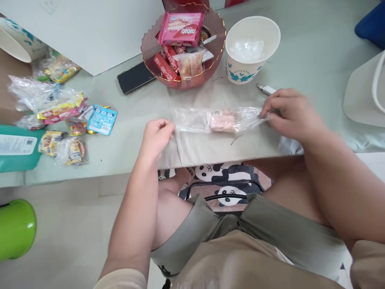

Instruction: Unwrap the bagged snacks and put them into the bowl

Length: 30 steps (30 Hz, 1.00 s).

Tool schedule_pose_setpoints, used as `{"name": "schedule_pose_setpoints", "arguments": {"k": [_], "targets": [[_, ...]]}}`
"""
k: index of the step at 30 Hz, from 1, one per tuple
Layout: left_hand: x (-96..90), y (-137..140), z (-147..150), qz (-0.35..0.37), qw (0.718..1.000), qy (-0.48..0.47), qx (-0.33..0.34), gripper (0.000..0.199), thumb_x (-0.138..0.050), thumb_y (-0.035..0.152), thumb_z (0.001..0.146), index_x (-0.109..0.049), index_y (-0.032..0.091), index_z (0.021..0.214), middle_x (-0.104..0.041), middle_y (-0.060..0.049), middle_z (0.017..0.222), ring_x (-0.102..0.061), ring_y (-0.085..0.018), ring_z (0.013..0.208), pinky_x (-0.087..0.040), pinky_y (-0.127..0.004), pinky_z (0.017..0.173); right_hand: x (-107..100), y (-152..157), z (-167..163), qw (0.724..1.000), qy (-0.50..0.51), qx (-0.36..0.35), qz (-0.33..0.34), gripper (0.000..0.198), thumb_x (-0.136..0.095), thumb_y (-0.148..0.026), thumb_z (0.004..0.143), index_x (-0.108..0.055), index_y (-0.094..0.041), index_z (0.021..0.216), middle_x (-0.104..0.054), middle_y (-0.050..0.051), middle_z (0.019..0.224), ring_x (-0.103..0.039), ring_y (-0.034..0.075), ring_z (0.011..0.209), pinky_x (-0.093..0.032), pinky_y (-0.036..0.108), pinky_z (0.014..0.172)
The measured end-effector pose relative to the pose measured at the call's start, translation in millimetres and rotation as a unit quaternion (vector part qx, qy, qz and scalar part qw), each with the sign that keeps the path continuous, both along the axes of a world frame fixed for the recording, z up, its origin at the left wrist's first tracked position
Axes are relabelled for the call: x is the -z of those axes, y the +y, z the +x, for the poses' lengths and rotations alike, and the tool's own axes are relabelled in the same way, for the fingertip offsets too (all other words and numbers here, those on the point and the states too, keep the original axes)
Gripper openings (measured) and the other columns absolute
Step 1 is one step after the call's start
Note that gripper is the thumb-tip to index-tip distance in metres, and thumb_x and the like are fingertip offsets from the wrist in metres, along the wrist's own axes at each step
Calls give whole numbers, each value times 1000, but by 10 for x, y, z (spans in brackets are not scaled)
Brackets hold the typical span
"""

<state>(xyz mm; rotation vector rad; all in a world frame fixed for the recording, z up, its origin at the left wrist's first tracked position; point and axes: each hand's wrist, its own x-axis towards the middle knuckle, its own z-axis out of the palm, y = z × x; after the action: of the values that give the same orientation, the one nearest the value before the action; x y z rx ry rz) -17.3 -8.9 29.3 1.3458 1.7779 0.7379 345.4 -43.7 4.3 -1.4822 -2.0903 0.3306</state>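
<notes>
A long clear plastic bag (192,120) lies stretched flat across the table, with a pinkish packaged snack (223,121) showing in its middle. My left hand (158,134) is closed at the bag's left end, fingertips pinched on the plastic. At the other end my right hand (284,114) pinches the gathered, crinkled plastic between thumb and fingers. Just beyond my right hand lies a small white-handled tool (266,88) with a metal tip, partly hidden by the hand.
Behind the bag stand a pink ribbed bowl (147,52) of packaged snacks and a paper cup (240,74) holding clear plastic. A phone (135,78) lies partly under the bowl. Snack wrappers (60,108) heap at left. A white container (363,92) stands at right.
</notes>
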Motion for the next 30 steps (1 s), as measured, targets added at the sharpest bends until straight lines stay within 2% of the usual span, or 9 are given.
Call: {"name": "schedule_pose_setpoints", "arguments": {"k": [2,4,6,8,12,15,20,25,30], "targets": [[40,-41,-97,5,996,70,61,5,-65,16,72,-67,17,68,-63,0,63,-51,-12,55,-38,-26,54,-49,-10,-41,998,12,55,6,24,-53,-10,74,-69,-26,80,-71,9,97,-66,28,95,-54,46,87],[72,-65,-132,87,985,106,103,25,-73,21,72,-73,18,97,-75,-5,94,-64,-17,74,-50,-29,67,-120,-23,-115,997,44,60,12,24,-53,-14,80,-70,-27,92,-71,10,105,-67,29,103,-54,48,92],[86,-67,-105,170,965,121,158,55,-79,24,70,-68,22,124,-70,-9,131,-68,-24,107,-57,-35,85,-183,-35,-196,998,54,-7,13,21,-57,-25,88,-69,-27,105,-71,11,113,-68,32,112,-54,51,99],[83,-52,-28,212,943,124,225,59,-81,25,72,-65,25,129,-62,-9,146,-62,-28,129,-55,-40,102,-207,-41,-256,996,23,-88,-1,32,-65,-40,88,-68,-26,116,-71,13,123,-67,35,119,-53,55,104],[78,11,159,222,944,66,237,8,-67,25,90,-72,21,93,-76,-5,107,-71,-20,102,-56,-36,94,-144,-46,-250,991,-23,-118,-57,49,-73,-42,84,-65,-30,131,-64,14,140,-65,36,125,-55,54,104],[126,60,228,204,965,-29,165,22,-62,36,97,-70,21,83,-73,-2,80,-68,-15,77,-54,-29,74,-91,-50,-195,990,-33,-112,-79,45,-69,-39,86,-68,-29,130,-62,12,142,-65,35,126,-56,53,106],[289,161,215,194,973,-118,46,39,-55,51,102,-62,23,76,-67,0,72,-62,-13,64,-49,-26,59,-107,-58,-224,990,-26,-103,-95,24,-59,-34,94,-75,-27,110,-70,9,128,-71,29,112,-59,46,98],[314,278,182,210,975,-73,31,45,-58,56,100,-53,23,69,-55,3,62,-50,-10,51,-40,-28,52,-161,-51,-289,998,13,-43,-54,17,-60,-30,92,-75,-23,89,-72,11,125,-72,24,89,-59,41,77],[243,317,207,188,978,-87,30,46,-55,67,97,-56,24,79,-53,3,62,-50,-11,51,-39,-28,50,-167,-6,-315,997,39,-12,-67,15,-66,-38,87,-75,-26,90,-75,8,118,-72,25,90,-58,43,80]]}}
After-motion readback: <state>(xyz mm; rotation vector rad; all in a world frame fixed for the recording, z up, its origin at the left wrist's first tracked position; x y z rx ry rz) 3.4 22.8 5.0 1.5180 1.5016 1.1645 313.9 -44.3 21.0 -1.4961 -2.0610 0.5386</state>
